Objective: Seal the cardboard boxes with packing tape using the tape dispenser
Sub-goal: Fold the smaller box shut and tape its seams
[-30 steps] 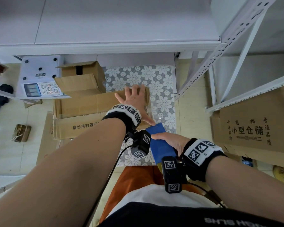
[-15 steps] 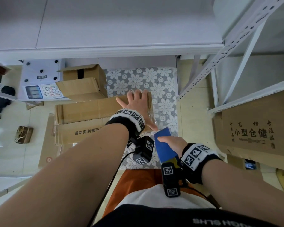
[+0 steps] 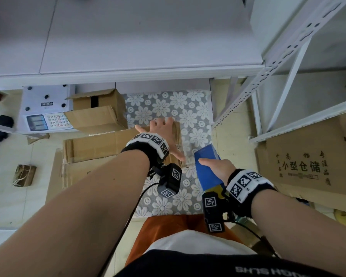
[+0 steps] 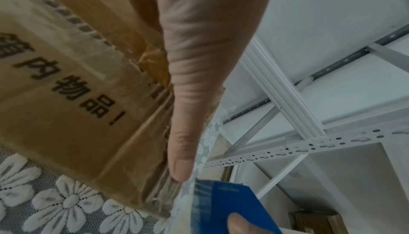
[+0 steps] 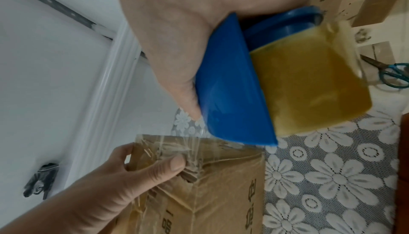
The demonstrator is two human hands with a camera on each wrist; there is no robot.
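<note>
The left hand lies flat, fingers straight, on the end of the long cardboard box on the flowery mat — its thumb presses clear tape. Just beside it, the right hand grips the blue tape dispenser.

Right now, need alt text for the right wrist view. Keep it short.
A right hand grips a blue plastic tape dispenser loaded with a yellowish roll of packing tape, with clear tape stretched down to the end of a brown cardboard box. A left hand presses the tape onto the box, which sits on a grey floral lace cloth.
</note>
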